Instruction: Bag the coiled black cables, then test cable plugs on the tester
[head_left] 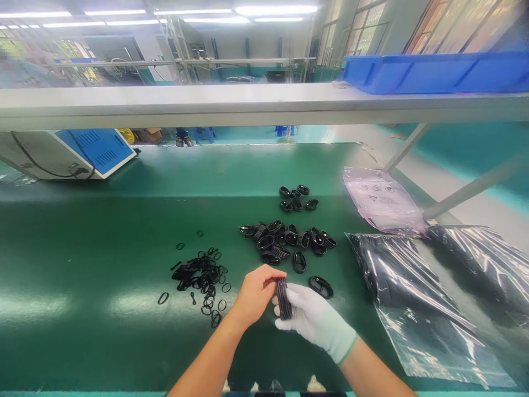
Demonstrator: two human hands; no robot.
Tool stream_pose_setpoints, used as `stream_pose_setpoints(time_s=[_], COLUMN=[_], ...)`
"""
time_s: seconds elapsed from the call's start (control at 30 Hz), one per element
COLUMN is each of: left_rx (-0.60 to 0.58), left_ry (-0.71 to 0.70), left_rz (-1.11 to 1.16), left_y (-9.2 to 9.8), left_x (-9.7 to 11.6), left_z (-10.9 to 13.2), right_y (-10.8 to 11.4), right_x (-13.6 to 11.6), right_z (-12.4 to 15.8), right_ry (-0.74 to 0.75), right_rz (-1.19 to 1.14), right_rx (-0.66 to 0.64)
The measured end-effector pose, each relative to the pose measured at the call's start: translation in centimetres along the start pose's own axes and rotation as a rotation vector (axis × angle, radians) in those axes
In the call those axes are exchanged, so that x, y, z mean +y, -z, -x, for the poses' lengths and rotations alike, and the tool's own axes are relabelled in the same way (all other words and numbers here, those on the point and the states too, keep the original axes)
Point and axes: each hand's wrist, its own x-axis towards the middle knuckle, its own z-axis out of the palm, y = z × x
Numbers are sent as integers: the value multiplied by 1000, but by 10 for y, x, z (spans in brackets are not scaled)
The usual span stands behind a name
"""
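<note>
A coiled black cable (283,299) is held upright between my two hands over the green table. My bare left hand (257,292) pinches its upper left side. My right hand (312,317), in a white glove, wraps its fingers round the coil from the right. Left of my hands lies a loose pile of black rubber bands (202,273), with several single bands scattered about it. Beyond my hands is a heap of coiled black cables (275,240). One more coil (320,286) lies just past my gloved hand.
Clear plastic bags of black cables (407,286) lie at the right, with a pinkish plastic bag (380,198) behind. A smaller group of coils (295,199) sits farther back. A white shelf (206,102) crosses above the table, bearing a blue bin (438,74). A blue-and-grey machine (88,154) stands far left.
</note>
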Motion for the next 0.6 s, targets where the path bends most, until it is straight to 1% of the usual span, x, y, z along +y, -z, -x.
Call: stream_pose_setpoints(time_s=[0.07,0.2,0.3,0.43,0.53,0.6], left_rx=[-3,47,64,57,59,67], left_ry=[-30,-74,-90,-105,-111,-107], left_rz=[-54,-155,-217,-250,-258,-266], left_y=[1,-2,-5,-11,-13,-13], left_x=[-1,-3,-5,-5,-3,-3], left_z=[0,1,2,4,6,6], right_y=[-2,-10,-13,-9,-4,-4], right_x=[-2,-7,-9,-8,-7,-8], right_z=[1,4,8,7,5,5], right_ry=[3,10,23,26,46,32], right_rz=[10,61,185,303,311,285], right_rx=[12,7,-5,-12,-13,-9])
